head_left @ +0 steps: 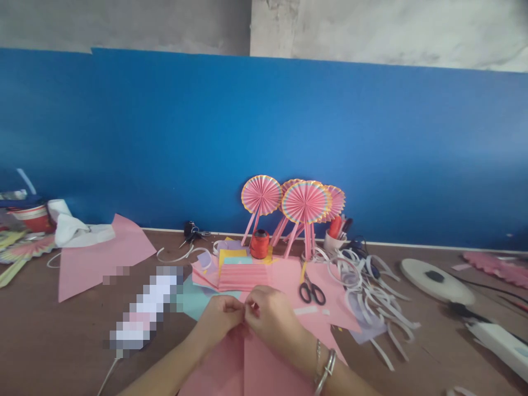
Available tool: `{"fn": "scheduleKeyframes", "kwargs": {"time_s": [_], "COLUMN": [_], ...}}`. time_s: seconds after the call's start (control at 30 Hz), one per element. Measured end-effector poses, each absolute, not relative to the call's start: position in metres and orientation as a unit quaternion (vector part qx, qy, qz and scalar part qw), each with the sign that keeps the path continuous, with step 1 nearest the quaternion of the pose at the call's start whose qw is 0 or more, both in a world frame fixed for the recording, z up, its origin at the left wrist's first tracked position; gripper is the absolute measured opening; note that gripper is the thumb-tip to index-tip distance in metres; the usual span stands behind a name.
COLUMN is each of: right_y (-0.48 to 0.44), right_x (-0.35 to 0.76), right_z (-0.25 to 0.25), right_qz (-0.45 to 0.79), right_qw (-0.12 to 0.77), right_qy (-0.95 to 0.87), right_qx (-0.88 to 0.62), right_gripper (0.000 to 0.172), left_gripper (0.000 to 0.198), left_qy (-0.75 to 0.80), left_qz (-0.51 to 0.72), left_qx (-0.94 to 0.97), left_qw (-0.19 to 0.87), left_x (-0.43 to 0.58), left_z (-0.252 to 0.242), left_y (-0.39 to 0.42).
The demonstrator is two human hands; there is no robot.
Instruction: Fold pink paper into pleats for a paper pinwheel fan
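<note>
My left hand and my right hand meet at the fingertips, both closed in a pinch. What they hold between them is too small and hidden to make out. Below them lies pink paper with a straight edge or crease running toward me. Just beyond the fingers is a pleated pink paper strip. Behind it stands a spool of red thread. Black-handled scissors rest on pink sheets to the right of my right hand.
Finished pink paper fans lean upright against the blue partition. Curled white strips heap up on the right, near a white cup and a cream disc. A pink sheet and keys lie left.
</note>
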State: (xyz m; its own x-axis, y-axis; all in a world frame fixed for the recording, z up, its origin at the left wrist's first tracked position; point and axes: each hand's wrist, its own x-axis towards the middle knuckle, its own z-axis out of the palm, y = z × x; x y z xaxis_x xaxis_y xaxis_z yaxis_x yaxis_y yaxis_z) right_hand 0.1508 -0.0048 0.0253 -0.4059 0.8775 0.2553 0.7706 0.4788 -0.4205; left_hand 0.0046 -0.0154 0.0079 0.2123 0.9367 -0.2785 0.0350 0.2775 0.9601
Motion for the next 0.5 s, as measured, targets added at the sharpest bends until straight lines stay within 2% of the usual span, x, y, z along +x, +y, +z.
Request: {"fn": "scheduleKeyframes", "kwargs": {"time_s": [0.17,0.3,0.5], "right_y": [-0.0037,-0.0075,-0.0072], "right_x": [0.1581,0.1562,0.1495], "right_z": [0.0328,0.0328,0.0254], "right_qz": [0.134,0.092,0.126], "right_qw": [0.196,0.173,0.223], "right_qy": [-0.864,-0.862,-0.828], "right_qx": [-0.444,-0.468,-0.499], "right_gripper": [0.021,0.019,0.018], "left_gripper": [0.018,0.023,0.025], "left_qy": [0.519,0.505,0.513], "left_qz": [0.357,0.356,0.352], "left_qx": [0.498,0.499,0.493], "left_qw": [0.596,0.608,0.608], "left_x": [0.0030,0.0027,0.0032], "left_z": [0.0089,0.0058,0.0040], "left_y": [-0.0161,-0.0155,-0.0139]}}
